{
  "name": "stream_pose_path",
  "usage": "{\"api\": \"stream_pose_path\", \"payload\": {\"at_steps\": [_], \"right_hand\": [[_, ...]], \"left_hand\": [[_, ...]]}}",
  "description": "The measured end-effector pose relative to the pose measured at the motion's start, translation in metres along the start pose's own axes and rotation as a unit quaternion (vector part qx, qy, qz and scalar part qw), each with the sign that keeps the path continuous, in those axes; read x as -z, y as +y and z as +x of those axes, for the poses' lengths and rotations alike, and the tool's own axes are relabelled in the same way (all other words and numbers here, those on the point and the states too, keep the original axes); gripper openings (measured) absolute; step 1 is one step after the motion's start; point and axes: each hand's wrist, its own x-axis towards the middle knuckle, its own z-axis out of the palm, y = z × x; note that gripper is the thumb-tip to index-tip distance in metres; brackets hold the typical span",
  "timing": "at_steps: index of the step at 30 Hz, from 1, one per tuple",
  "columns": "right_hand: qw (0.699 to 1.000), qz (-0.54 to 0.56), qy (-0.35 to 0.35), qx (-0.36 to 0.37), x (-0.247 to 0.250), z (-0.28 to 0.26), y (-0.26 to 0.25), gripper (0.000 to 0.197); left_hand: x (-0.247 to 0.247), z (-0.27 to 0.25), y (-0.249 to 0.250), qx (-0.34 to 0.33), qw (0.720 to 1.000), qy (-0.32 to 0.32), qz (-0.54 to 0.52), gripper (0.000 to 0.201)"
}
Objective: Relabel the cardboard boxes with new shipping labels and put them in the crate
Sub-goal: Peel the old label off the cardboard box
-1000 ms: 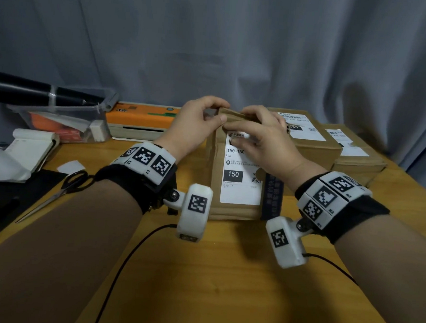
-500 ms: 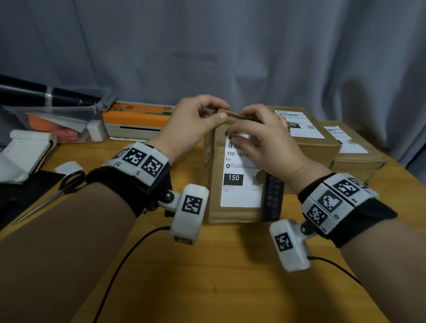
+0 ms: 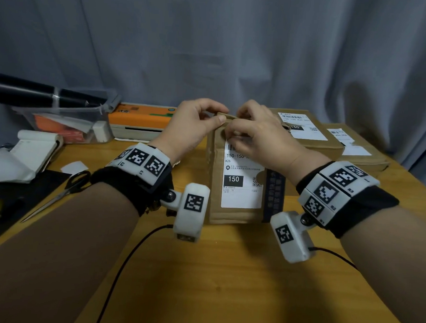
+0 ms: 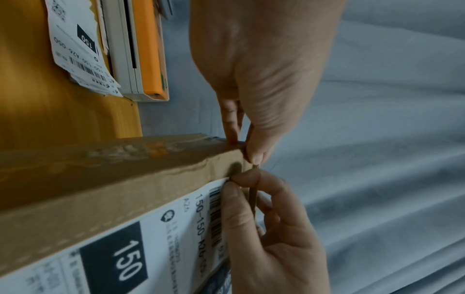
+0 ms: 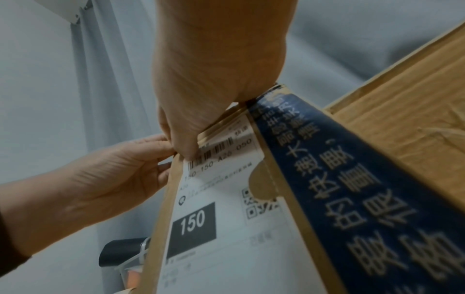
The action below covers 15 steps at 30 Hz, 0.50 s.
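Observation:
A brown cardboard box (image 3: 214, 186) stands on end at the middle of the table, its white shipping label (image 3: 242, 195) marked 150 facing me. My left hand (image 3: 217, 116) pinches the box's top left corner between thumb and fingers. My right hand (image 3: 233, 135) has thumb and forefinger curled on the label's top left corner. The left wrist view shows the same: my left hand (image 4: 242, 148) on the box (image 4: 100, 169) edge and my right hand (image 4: 235, 183) at the label (image 4: 151, 238) corner. A dark blue tape strip (image 5: 339, 189) runs beside the label (image 5: 226, 228).
Two more labelled boxes (image 3: 308, 142) (image 3: 357, 157) lie behind on the right. An orange and white printer (image 3: 139, 119) with loose printed labels (image 4: 75, 43) sits at the back. A clear plastic bin (image 3: 59, 122), scissors (image 3: 63, 192) and papers (image 3: 33, 150) are on the left.
My right fingers have slid left and up along the label's top edge to its corner. My left hand keeps its pinch on the box top.

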Motion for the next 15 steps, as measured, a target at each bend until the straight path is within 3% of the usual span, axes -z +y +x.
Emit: {"api": "stream_pose_path", "payload": {"at_steps": [3, 7, 10, 15], "right_hand": [[1.0, -0.002, -0.027, 0.001, 0.002, 0.003, 0.002, 0.008], [0.996, 0.067, -0.056, 0.002, 0.013, 0.001, 0.012, 0.016], [0.994, 0.106, -0.03, -0.002, 0.015, -0.005, 0.018, 0.027], [0.997, 0.075, 0.031, 0.002, 0.004, -0.01, 0.015, 0.016]], "left_hand": [[0.002, 0.001, -0.001, -0.002, 1.0, 0.001, 0.005, 0.015], [0.004, 0.002, 0.0, -0.012, 1.0, -0.002, 0.025, 0.015], [0.001, 0.003, 0.001, -0.016, 0.999, -0.007, 0.039, 0.014], [-0.001, 0.005, 0.002, -0.02, 0.999, -0.005, 0.045, 0.015]]}}
